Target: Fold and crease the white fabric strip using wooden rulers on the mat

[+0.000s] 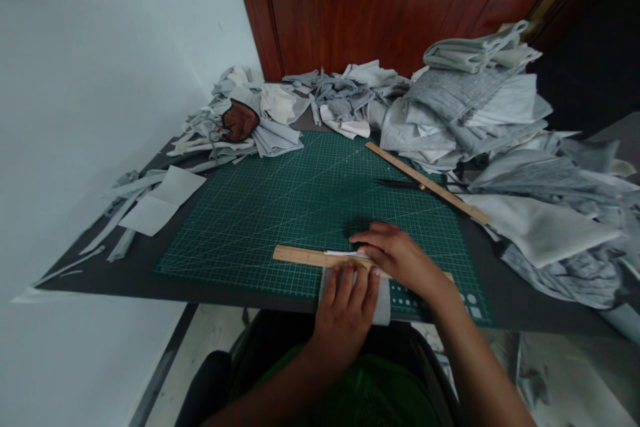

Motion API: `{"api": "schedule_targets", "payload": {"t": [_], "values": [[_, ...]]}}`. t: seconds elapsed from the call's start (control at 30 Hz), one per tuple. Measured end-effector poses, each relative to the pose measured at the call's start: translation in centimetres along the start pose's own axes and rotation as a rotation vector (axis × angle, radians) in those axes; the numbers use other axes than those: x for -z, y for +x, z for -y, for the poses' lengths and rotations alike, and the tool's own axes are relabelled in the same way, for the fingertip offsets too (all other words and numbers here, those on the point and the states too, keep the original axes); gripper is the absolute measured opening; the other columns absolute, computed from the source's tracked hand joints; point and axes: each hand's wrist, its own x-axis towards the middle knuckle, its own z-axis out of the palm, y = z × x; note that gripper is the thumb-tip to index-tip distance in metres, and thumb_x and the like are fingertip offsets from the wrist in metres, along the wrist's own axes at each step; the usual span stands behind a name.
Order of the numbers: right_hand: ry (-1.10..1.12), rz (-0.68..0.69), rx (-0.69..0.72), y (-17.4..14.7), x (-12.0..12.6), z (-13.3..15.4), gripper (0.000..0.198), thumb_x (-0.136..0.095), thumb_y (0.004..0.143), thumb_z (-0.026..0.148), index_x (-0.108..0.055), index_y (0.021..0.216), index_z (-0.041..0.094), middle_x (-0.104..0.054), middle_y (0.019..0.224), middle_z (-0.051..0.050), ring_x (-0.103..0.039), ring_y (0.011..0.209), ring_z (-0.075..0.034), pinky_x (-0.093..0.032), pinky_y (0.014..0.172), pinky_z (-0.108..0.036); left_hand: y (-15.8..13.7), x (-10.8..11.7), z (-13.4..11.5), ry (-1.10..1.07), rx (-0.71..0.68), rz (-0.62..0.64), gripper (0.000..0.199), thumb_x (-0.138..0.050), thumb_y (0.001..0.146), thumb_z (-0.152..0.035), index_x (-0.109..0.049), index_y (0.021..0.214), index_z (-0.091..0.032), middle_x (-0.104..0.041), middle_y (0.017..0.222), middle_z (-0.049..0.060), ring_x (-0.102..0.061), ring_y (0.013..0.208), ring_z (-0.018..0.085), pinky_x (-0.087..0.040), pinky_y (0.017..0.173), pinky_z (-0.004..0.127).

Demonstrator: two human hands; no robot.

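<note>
My left hand lies with its fingers stretched out over a wooden ruler and a small grey fabric piece. The fabric passes beneath the ruler, and a thin whitish edge shows along the ruler's far side. At that edge rests my right hand, its thumb close to the strip and its forefinger extended and apart from the thumb. The undersides of the right fingers are hidden. Ruler and fabric lie near the front of a green cutting mat.
Black scissors lie partly under a second wooden ruler. Fabric piles stand at the right and back. Scraps, a brown cloth piece and a creased white sheet lie left. A wall borders the table's left side.
</note>
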Motion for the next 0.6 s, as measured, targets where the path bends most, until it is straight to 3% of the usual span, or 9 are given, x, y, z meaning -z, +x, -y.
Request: {"api": "schedule_targets", "payload": {"t": [0.23, 0.4, 0.6], "values": [[-0.031, -0.020, -0.089, -0.01, 0.32, -0.65, 0.016, -0.069, 0.098, 0.024, -0.078, 0.111, 0.020, -0.074, 0.096, -0.007, -0.071, 0.091, -0.023, -0.054, 0.085, -0.035, 0.00, 0.16, -0.04, -0.007, 0.011, 0.030, 0.045, -0.054, 0.101, -0.028, -0.058, 0.144, -0.015, -0.065, 0.138, 0.013, -0.057, 0.130, 0.032, -0.042, 0.112, 0.049], [-0.147, -0.072, -0.228, 0.02, 0.67, -0.96, 0.041, -0.081, 0.089, 0.041, -0.074, 0.123, 0.020, -0.078, 0.113, -0.011, -0.074, 0.102, -0.031, -0.056, 0.091, -0.042, 0.03, 0.34, -0.06, -0.003, 0.006, 0.049, 0.047, -0.055, 0.100, -0.028, -0.058, 0.145, -0.015, -0.064, 0.140, 0.013, -0.056, 0.131, 0.031, -0.043, 0.112, 0.049], [-0.187, -0.081, -0.244, 0.11, 0.63, -0.76, 0.043, -0.080, 0.089, 0.043, -0.074, 0.124, 0.020, -0.079, 0.113, -0.010, -0.075, 0.100, -0.031, -0.056, 0.089, -0.041, 0.02, 0.24, 0.00, -0.023, 0.013, 0.042, 0.046, -0.056, 0.099, -0.027, -0.059, 0.143, -0.015, -0.065, 0.140, 0.012, -0.055, 0.132, 0.031, -0.041, 0.114, 0.048]]}}
